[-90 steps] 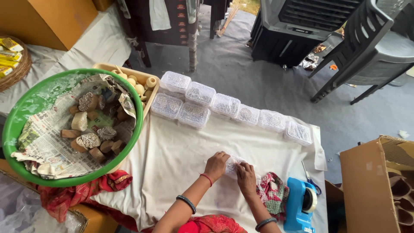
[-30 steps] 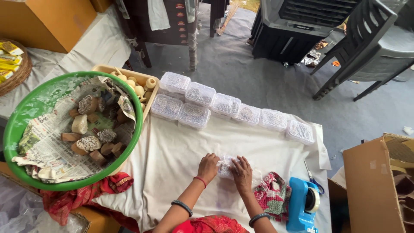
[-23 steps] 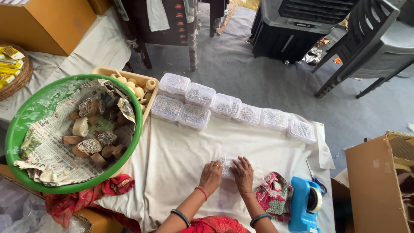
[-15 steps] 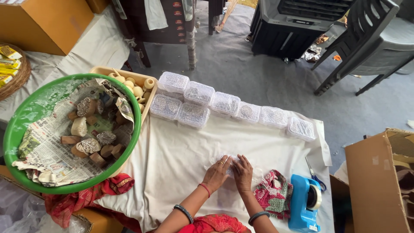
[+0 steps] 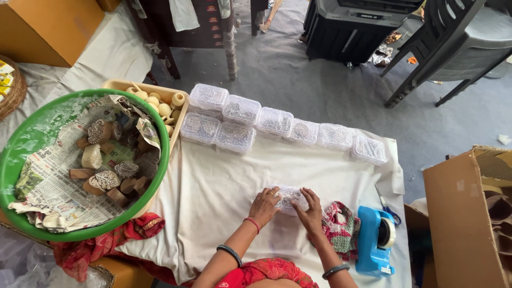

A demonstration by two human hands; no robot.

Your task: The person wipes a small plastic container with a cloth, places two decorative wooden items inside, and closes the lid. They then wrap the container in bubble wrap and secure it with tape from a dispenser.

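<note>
**A:** Fingers (image 5: 272, 196) of both hands closed down on one small clear plastic box (image 5: 288, 196) with a patterned fill. Left hand (image 5: 265, 207) on its left end, right hand (image 5: 310, 213) on its right end.

**B:** Box location?

**A:** Flat on the white cloth (image 5: 213, 197) covering the desk, near edge, centre, pinned between the two hands.

**B:** What's beside the hands?

**A:** Red-green patterned cloth pouch (image 5: 341, 226) touching the right hand. Just right of it, blue tape dispenser (image 5: 375, 240), then blue-handled scissors (image 5: 385, 205). Brown cardboard box (image 5: 469, 218) at far right.

**B:** Left side?

**A:** Large green plastic tub (image 5: 21, 144) lined with newspaper, holding carved wooden blocks (image 5: 104, 178). Red cloth (image 5: 106, 242) under its near rim. Behind it, beige tray of pale wooden knobs (image 5: 160, 104).

**B:** Farther out?

**A:** Row of matching clear lidded boxes (image 5: 274, 121) along the cloth's far edge, two of them in front at the left end. Beyond that: grey floor, dark plastic chair (image 5: 458, 37).
</note>
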